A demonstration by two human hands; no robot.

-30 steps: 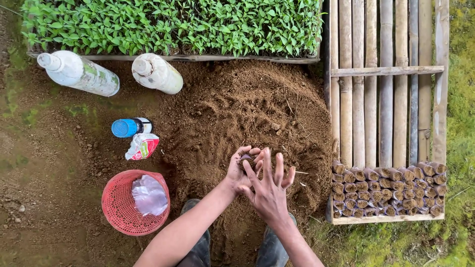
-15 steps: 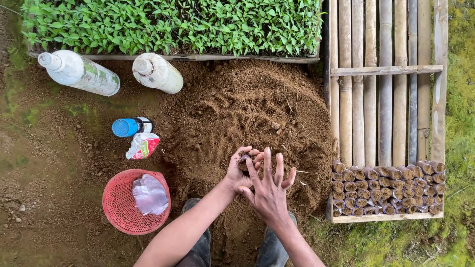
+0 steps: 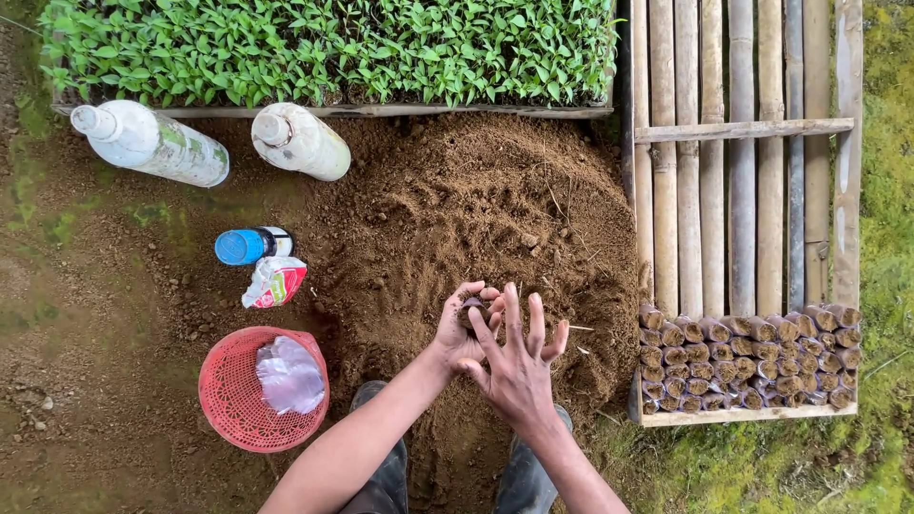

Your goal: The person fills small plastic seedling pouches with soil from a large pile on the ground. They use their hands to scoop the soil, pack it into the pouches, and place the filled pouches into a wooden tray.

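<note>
- Soil-filled pot (image 3: 473, 310), small and dark, sits pinched in the curled fingers of the left hand (image 3: 462, 331), just above the near edge of the soil heap (image 3: 457, 209).
- Right hand (image 3: 519, 366) lies against it, fingers spread and pointing far.
- Right of the hands, filled pots (image 3: 747, 357) pack the near end of a bamboo rack (image 3: 743, 143).
- Left: a red basket (image 3: 228, 395), a blue-capped bottle (image 3: 249, 246), two white bottles (image 3: 300, 141).
- Far side: a seedling tray (image 3: 333, 48).
</note>
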